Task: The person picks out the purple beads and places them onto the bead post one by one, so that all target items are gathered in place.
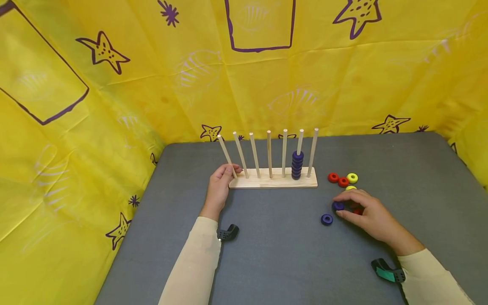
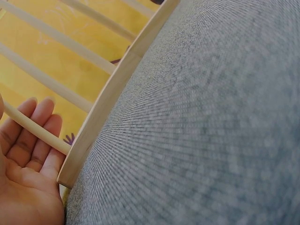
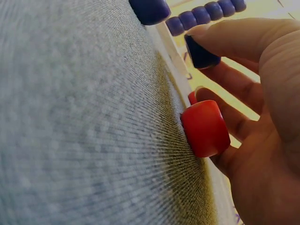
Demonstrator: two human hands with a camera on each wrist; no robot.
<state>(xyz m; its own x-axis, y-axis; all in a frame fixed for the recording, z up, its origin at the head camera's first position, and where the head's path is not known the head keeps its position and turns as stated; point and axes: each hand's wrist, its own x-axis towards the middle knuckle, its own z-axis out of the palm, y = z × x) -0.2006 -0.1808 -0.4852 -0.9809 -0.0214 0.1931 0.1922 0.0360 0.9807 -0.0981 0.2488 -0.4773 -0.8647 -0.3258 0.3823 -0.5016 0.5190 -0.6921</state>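
A wooden stand [image 1: 272, 183] with a row of upright pegs is at the middle back of the table. My left hand [image 1: 220, 182] is at its left end, thumb in front of the end peg [image 2: 35, 127] and fingers behind it. Several dark blue rings [image 1: 297, 165] are stacked on the second peg from the right. My right hand [image 1: 367, 212] pinches a dark blue ring [image 3: 201, 52] between thumb and fingertips. Another dark blue ring [image 1: 326, 219] lies just left of that hand. Under the palm is a red ring [image 3: 206, 129], mostly hidden in the head view.
Right of the stand lie two red rings [image 1: 333, 177] and a yellow ring [image 1: 352, 178], with a second yellow ring [image 1: 351, 187] partly covered by the right hand. A yellow patterned cloth [image 1: 244, 84] hangs behind the grey table [image 1: 274, 245] and along its sides.
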